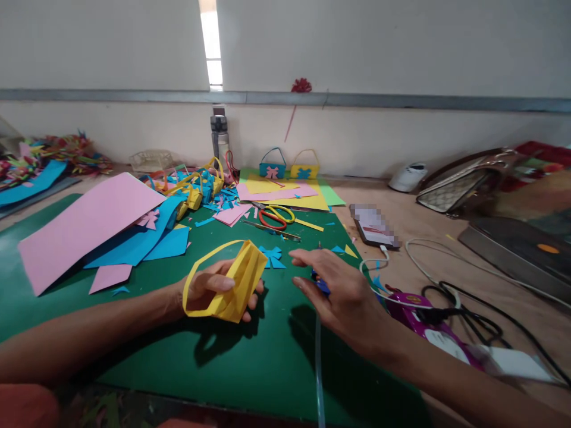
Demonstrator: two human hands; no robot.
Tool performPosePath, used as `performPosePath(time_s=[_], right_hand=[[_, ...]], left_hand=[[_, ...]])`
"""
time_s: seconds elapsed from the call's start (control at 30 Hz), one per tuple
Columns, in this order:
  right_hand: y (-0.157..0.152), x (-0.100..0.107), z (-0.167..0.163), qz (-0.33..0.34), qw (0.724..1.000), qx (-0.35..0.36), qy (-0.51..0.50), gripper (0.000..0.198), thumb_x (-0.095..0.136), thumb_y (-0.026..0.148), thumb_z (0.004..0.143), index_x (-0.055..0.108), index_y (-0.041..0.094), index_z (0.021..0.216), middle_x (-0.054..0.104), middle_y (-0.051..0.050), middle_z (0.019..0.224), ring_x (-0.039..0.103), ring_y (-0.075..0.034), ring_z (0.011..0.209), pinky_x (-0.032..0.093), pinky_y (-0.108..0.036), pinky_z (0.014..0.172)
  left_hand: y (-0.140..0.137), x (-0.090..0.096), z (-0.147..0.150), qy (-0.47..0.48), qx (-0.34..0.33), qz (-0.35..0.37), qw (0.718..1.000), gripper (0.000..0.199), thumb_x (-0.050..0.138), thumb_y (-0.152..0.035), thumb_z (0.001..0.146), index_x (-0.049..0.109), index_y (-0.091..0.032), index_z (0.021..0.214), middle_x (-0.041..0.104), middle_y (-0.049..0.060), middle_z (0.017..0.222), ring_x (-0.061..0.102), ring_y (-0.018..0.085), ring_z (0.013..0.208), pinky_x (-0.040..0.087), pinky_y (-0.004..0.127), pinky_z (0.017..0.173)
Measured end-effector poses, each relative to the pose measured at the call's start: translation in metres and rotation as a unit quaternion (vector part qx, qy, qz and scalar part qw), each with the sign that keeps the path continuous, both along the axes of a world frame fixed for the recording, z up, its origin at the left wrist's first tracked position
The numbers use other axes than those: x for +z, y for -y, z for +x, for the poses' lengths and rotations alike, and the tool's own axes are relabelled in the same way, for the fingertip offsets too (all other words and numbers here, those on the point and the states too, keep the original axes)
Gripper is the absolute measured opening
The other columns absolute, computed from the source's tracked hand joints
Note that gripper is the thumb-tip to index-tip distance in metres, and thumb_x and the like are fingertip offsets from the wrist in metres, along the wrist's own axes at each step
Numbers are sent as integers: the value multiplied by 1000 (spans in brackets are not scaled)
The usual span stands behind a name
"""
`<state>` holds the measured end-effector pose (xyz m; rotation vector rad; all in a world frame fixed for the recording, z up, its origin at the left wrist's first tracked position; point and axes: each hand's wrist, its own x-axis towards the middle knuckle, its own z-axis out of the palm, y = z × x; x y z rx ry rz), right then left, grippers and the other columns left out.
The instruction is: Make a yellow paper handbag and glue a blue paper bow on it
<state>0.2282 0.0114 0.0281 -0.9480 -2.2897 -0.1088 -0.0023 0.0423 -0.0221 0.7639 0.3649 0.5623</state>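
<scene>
My left hand [218,285] is closed around a small yellow paper bag [243,282], held tilted above the green mat [267,368]. The bag's yellow strip handle loops over my wrist side. To the right, my right hand [341,291] has its thumb and forefinger apart, pointing toward the bag. Partly hidden behind those fingers is a blue glue gun [322,285], with a long clear glue stick [319,368] trailing toward me. Whether the other fingers touch it cannot be seen. A blue paper bow [273,257] lies on the mat between the hands.
Red- and yellow-handled scissors [279,217] lie near stacked paper sheets [285,193]. Pink paper [93,226] and several small bags cover the left. Two finished bags lean at the wall. A phone [373,226], cables and a purple power strip [414,315] are on the right.
</scene>
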Motion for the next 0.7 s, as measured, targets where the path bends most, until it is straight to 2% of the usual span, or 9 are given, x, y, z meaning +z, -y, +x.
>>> performPosePath(time_s=[0.17,0.3,0.47,0.57,0.7], right_hand=[[8,-3,24,11,998,-61,18,22,49,14,87,51,14,109,66,-10,94,63,-22,88,51,-38,77],[9,2,45,5,990,-139,35,23,48,19,87,51,16,110,67,-9,91,64,-22,84,51,-37,75],[2,3,73,-15,970,-224,97,23,47,20,85,56,15,105,69,-12,96,66,-25,82,52,-38,69],[1,-2,79,-35,965,-224,132,21,48,20,84,59,13,101,70,-14,94,67,-27,81,53,-38,64],[5,-9,64,-18,980,-151,130,18,46,22,88,59,15,97,70,-12,89,67,-25,79,54,-38,66]], left_hand=[[0,-7,0,6,-6,4,1000,47,70,-34,67,58,-10,105,60,12,96,60,21,79,54,37,68],[-2,-18,-2,17,-30,-37,999,48,56,-49,79,59,-9,106,61,13,95,61,21,76,55,34,65],[-5,-23,-7,15,-43,-42,998,43,51,-44,84,58,-9,108,61,13,97,61,20,77,54,33,66],[-7,-22,-6,32,-44,-54,997,45,48,-47,85,56,-10,110,62,13,95,62,21,75,53,33,64],[-9,-18,-3,40,-62,-97,993,53,40,-54,85,56,-8,106,62,14,89,62,22,69,51,34,60]])
